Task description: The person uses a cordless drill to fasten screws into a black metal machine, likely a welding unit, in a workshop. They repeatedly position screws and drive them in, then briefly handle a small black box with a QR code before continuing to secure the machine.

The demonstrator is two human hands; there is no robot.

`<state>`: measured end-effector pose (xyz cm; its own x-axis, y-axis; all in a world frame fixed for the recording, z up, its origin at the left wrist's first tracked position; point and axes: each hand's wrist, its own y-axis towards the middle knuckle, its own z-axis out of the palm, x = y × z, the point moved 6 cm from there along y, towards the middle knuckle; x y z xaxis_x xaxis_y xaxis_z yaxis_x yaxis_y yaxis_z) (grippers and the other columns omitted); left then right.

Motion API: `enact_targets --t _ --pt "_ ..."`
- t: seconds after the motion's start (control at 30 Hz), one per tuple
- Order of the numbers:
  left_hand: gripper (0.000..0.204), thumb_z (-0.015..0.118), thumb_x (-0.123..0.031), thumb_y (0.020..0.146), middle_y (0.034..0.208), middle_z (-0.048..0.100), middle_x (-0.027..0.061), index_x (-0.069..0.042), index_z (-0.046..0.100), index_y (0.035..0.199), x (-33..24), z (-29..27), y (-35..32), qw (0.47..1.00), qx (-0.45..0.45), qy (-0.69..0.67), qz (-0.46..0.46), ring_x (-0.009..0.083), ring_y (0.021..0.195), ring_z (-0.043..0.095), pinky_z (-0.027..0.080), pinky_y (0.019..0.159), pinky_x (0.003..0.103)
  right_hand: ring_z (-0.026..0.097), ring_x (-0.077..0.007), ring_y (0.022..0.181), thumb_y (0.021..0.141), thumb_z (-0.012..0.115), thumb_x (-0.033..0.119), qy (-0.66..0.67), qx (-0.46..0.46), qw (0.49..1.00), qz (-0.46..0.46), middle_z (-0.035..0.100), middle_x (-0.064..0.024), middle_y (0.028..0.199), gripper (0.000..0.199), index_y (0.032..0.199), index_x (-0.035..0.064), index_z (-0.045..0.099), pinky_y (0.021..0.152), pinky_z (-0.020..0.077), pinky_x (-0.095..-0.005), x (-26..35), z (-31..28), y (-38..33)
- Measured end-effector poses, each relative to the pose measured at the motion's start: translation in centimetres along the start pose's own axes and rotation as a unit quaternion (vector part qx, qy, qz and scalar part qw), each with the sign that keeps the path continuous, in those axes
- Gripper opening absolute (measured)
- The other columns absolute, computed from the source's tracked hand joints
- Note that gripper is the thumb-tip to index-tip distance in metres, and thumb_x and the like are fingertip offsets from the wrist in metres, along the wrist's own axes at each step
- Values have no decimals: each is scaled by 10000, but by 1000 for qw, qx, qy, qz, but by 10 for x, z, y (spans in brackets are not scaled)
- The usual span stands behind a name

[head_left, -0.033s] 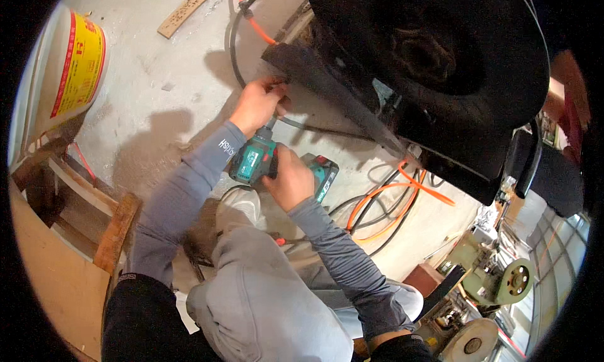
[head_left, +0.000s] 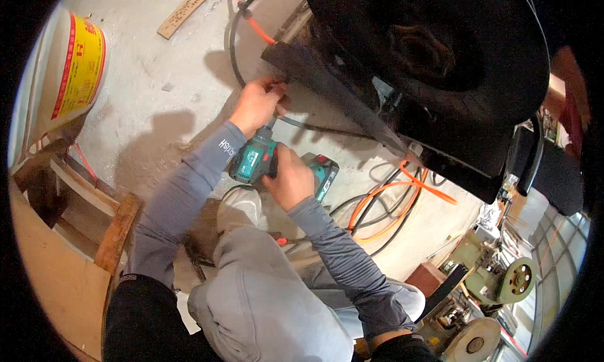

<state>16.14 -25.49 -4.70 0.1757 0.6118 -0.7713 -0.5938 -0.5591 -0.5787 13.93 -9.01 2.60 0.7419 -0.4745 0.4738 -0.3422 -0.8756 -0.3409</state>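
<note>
My right hand (head_left: 290, 178) is wrapped round the handle of a teal and black cordless drill (head_left: 250, 160). Its battery end shows beyond my knuckles. The drill's nose points away from me, toward the edge of a dark metal plate (head_left: 321, 88) on a large black machine. At that edge my left hand (head_left: 257, 105) is closed, its fingers bent together just ahead of the drill's nose. What those fingers hold, if anything, is hidden. Over the plate rises a big black round wheel-like part (head_left: 428, 53). A black cable (head_left: 321, 129) runs behind the drill's nose.
Orange and black cables (head_left: 384, 201) lie coiled on the floor to the right of the drill. A white bucket with a yellow and red label (head_left: 82, 66) stands at left, near a wooden frame (head_left: 119, 233). A perforated strip (head_left: 187, 11) lies far off. Greenish machinery (head_left: 497, 274) is at lower right.
</note>
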Motion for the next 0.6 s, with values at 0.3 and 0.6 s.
enact_targets --t 0.3,0.6 --pt "328 599 -160 1036 917 732 100 18 625 1310 -2 7 -4 1000 -22 1 16 138 638 640 511 600 302 684 -404 923 685 878 152 -18 -1 1000 -9 646 -195 1038 749 1315 25 493 765 571 -478 -11 0 0" --pt "312 589 -139 1034 882 713 84 15 633 1301 6 4 6 998 -33 -22 48 134 622 629 514 589 293 687 -396 947 690 877 167 -28 11 1000 -7 646 -190 1053 745 1324 26 512 780 571 -476 -11 1 3"
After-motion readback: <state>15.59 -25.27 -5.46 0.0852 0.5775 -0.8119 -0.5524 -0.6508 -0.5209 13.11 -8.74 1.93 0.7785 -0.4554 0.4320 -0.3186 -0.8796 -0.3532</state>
